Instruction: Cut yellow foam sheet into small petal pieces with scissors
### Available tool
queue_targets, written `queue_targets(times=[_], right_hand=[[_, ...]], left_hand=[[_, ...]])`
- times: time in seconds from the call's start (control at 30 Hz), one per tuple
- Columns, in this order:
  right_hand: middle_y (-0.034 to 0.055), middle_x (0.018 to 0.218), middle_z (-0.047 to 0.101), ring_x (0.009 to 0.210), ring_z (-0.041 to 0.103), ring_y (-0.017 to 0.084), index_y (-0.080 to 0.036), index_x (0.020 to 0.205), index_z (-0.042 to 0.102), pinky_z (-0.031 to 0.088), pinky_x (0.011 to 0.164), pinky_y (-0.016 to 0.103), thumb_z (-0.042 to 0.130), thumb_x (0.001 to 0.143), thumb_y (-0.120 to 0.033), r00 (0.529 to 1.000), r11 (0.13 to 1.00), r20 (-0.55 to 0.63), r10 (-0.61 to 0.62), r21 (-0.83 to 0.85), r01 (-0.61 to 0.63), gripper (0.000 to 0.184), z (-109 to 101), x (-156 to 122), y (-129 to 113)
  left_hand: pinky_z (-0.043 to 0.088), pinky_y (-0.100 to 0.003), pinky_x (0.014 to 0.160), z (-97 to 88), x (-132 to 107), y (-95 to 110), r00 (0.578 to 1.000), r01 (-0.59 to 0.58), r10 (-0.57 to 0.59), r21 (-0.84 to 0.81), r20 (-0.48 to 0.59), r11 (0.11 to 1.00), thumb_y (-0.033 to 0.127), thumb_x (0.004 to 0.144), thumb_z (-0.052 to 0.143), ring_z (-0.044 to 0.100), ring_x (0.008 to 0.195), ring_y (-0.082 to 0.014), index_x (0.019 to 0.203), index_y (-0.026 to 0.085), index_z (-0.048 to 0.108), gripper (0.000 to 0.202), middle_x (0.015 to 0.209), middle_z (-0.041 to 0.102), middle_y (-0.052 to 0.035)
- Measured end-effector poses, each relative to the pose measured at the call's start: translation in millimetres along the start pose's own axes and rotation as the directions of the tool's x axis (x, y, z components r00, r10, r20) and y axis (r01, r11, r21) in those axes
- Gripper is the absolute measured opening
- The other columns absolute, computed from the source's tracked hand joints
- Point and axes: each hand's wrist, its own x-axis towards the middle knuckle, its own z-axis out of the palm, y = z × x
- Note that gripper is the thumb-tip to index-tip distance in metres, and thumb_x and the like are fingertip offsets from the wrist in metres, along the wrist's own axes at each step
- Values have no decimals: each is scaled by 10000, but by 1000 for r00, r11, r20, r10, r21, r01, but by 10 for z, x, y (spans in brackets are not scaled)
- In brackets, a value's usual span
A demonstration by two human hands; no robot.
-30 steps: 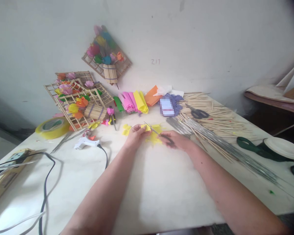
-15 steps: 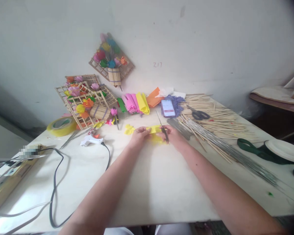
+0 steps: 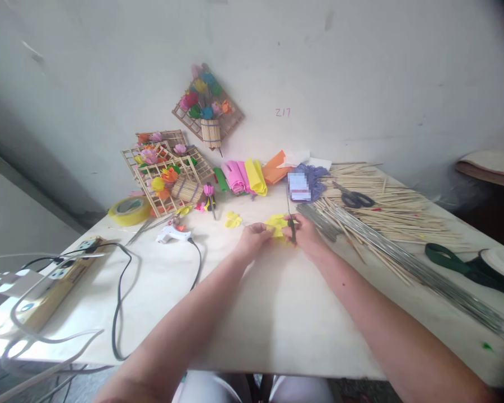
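Note:
My left hand (image 3: 255, 239) is closed on the edge of a piece of yellow crepe paper (image 3: 276, 225), pinching it between thumb and fingers. On the paper's other side, my right hand (image 3: 304, 230) grips a slim tool with a dark handle (image 3: 293, 230) and a thin metal shaft pointing away from me. Its exact kind is hard to make out. The right fingers also touch the paper. Several cut yellow paper petals (image 3: 232, 219) lie to the left of my hands. Rolls of yellow (image 3: 256, 178) and pink crepe paper (image 3: 235, 178) rest behind them.
At left are a white glue gun (image 3: 173, 234), a tape roll (image 3: 130, 211), a power strip (image 3: 63, 282) with cables, and stick lattices with paper flowers (image 3: 163, 173). Wooden sticks (image 3: 407, 215), scissors (image 3: 355, 198), metal wires (image 3: 403, 258), a phone (image 3: 299, 186) and green tape (image 3: 449, 262) lie right.
The camera view has shifted, so the scene sits further right. The yellow paper has been turned between my hands, and the tool's shaft now points more straight ahead.

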Motion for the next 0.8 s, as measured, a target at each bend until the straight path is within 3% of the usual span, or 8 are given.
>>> queue_targets(times=[0.13, 0.23, 0.3, 0.37, 0.47, 0.53, 0.63, 0.8], right_hand=[[-82, 465, 521, 392, 479, 89, -185, 887, 543, 313, 309, 155, 666, 521, -225, 1000, 1000, -23, -9, -28, 9, 388, 12, -10, -15], [-71, 494, 539, 395, 483, 92, -187, 884, 548, 311, 306, 161, 662, 518, -235, 998, 999, -59, -8, -38, 5, 386, 0, -15, -29], [-68, 485, 534, 394, 479, 97, -186, 890, 554, 322, 309, 171, 660, 524, -235, 998, 998, -61, -12, -58, 9, 385, -9, -13, -25], [-64, 477, 530, 385, 469, 103, -187, 897, 560, 319, 303, 182, 660, 525, -228, 998, 997, -57, -20, -77, 16, 388, -10, -6, -4], [-65, 462, 510, 376, 463, 112, -189, 905, 574, 313, 296, 196, 668, 526, -218, 998, 993, -50, -33, -111, 27, 391, 2, 5, 41], [-65, 459, 500, 380, 469, 117, -191, 909, 583, 316, 296, 200, 667, 533, -219, 998, 991, -45, -36, -128, 30, 386, 9, 8, 64], [-66, 462, 498, 391, 480, 120, -193, 916, 590, 318, 299, 197, 664, 542, -227, 998, 988, -54, -34, -153, 25, 383, 4, 8, 78], [-66, 481, 515, 397, 475, 112, -192, 936, 587, 318, 305, 189, 666, 542, -233, 998, 988, -62, -34, -150, 24, 405, -20, 9, 66]], left_hand=[[423, -224, 500, -78, -109, 123, 998, -21, 30, 155, -51, 988, 352, 708, 641, 526, 477, -94, 810, 122, 608, 255, 596, 595, -19], [428, -245, 538, -417, -257, 316, 952, -75, 219, 529, -215, 845, 361, 743, 596, 575, 552, -129, 966, 153, 635, 308, 720, 646, -49], [424, -274, 615, -757, -396, 450, 854, 88, 365, 794, -370, 601, 350, 752, 575, 605, 671, -180, 939, 187, 662, 263, 725, 660, -58], [410, -307, 658, -1105, -541, 549, 766, 335, 409, 850, -497, 406, 398, 773, 532, 613, 793, -241, 950, 220, 664, 284, 771, 677, -74], [398, -332, 672, -1501, -683, 593, 749, 481, 363, 832, -553, 276, 531, 755, 501, 603, 882, -295, 1015, 237, 648, 419, 896, 685, -103], [399, -316, 678, -1642, -694, 566, 801, 464, 283, 845, -528, 264, 556, 728, 519, 609, 850, -278, 1020, 233, 656, 456, 801, 684, -88], [399, -299, 669, -1707, -634, 511, 828, 459, 205, 841, -522, 286, 566, 715, 519, 611, 779, -248, 967, 254, 683, 433, 670, 659, -54], [395, -282, 633, -1671, -624, 491, 800, 450, 249, 821, -546, 351, 543, 727, 513, 596, 648, -214, 847, 226, 693, 383, 526, 598, -32]])
